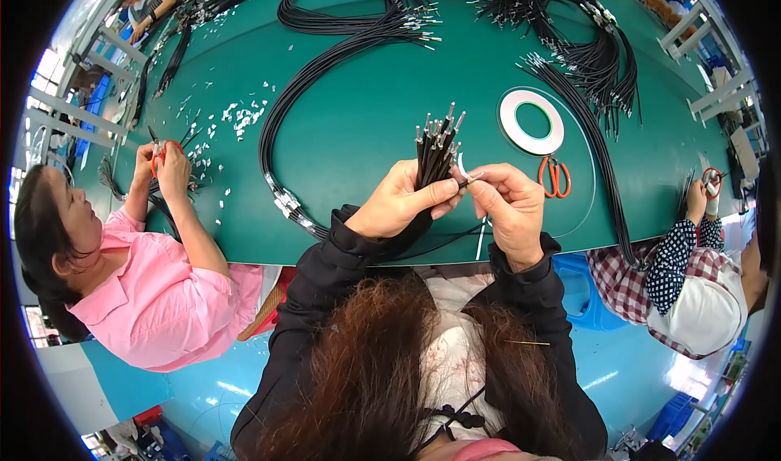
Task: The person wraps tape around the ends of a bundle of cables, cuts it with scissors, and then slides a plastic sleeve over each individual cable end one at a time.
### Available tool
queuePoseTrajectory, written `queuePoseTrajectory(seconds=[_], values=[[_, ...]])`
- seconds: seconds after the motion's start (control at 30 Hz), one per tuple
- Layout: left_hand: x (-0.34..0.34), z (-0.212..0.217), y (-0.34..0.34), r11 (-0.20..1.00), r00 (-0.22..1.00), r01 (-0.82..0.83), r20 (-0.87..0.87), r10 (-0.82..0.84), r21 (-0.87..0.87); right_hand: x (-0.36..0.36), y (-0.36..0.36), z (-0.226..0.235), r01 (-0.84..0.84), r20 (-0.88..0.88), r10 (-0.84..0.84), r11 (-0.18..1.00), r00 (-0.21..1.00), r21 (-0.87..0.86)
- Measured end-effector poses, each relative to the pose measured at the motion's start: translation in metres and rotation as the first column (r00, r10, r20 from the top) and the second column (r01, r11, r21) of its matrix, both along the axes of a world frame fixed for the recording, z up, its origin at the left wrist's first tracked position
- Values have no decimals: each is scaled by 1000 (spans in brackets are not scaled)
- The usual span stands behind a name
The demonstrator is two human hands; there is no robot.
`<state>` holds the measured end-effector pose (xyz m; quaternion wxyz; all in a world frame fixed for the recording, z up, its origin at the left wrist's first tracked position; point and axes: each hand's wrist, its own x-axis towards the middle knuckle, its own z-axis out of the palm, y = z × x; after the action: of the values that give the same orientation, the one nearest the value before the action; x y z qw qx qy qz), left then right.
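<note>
My left hand [407, 196] is closed around a bundle of black cables [435, 156], whose bare silver tips point up and away from me. One cable end [474, 179] sticks out sideways from the bundle toward my right hand [512, 209]. There my right thumb and fingers are pinched together on a thin white tape strip [463, 166] at that cable end. Another narrow white piece [481, 238] hangs below the right hand. Just beyond that hand lie orange-handled scissors [555, 176] and a white tape roll [531, 122].
Long black cable bundles [281, 111] curve over the green table [366, 119], with more at the far right [569, 46]. White scraps [240, 117] litter the left. A person in pink [154, 298] holds scissors [166, 153] on my left; another person [683, 274] sits right.
</note>
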<state>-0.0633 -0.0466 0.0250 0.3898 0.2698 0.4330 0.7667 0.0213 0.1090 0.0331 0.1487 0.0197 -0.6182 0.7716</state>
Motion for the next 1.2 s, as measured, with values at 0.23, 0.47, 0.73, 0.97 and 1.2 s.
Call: queuePoseTrajectory(seconds=[0.23,0.47,0.73,0.97,1.2], values=[[-1,1,-1,1000,999,16,35,-16,2,3,-1,7,-17,41,16,1000,999,14],[-1,3,1,1000,998,29,51,-30,7,3,0,6,-8,32,7,1000,999,22],[-3,3,1,999,997,51,50,-50,-15,3,3,7,-3,47,1,999,999,41],[1,2,1,996,996,76,59,-73,-45,7,3,9,2,47,-8,992,999,126],[-2,5,4,991,992,120,55,-117,-60,5,5,5,-47,123,57,996,991,-78]])
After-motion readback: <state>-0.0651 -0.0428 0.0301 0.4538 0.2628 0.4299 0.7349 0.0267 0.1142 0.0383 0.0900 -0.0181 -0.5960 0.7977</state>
